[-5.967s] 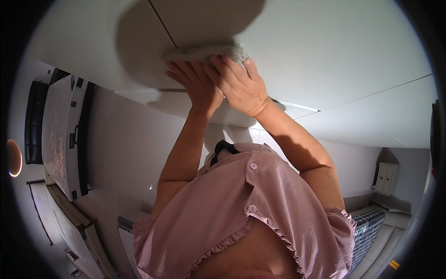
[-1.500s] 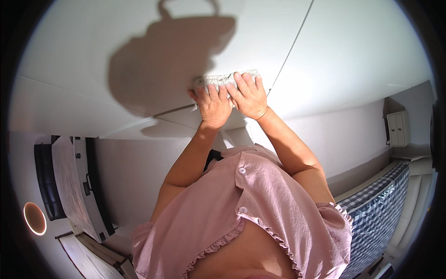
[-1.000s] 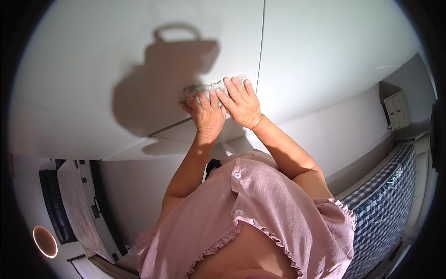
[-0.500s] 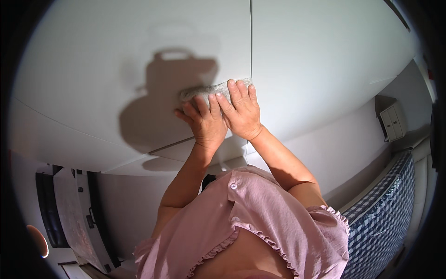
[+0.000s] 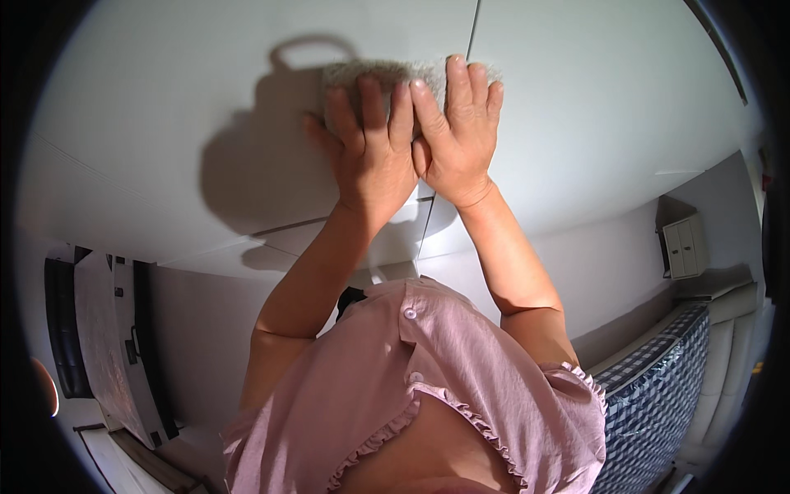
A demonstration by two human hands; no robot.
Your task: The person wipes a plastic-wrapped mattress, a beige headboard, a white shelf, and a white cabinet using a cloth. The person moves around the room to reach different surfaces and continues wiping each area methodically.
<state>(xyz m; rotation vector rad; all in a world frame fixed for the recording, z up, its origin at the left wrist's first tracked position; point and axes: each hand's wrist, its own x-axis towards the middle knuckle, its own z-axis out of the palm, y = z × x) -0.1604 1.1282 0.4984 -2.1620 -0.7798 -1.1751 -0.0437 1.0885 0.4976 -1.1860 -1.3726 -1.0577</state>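
Note:
A light grey, fuzzy cloth [image 5: 387, 72] lies against a smooth white cabinet panel [image 5: 559, 107]. My left hand [image 5: 370, 148] presses flat on the cloth's left part, fingers stretched and spread, with its thumb side close to my other hand. On the cloth's right part rests my right hand [image 5: 461, 136], also open and flat, its fingertips reaching the cloth's upper edge. Both arms are extended upward. Whatever part of the cloth lies under the palms is hidden. A thin dark seam [image 5: 473, 29] between panels runs up from beside my right fingertips.
The shadow [image 5: 247, 165] of my head and body falls on the panel's left side. At lower right stands a blue-and-white checked mattress [image 5: 654, 403], with a small white cabinet [image 5: 685, 247] beyond it. A table-like piece of furniture [image 5: 107, 329] stands at lower left.
Both hands and the cloth have moved up the white panel, away from my body, and slightly to the right. My arms are straighter, and the shadow has shifted with me.

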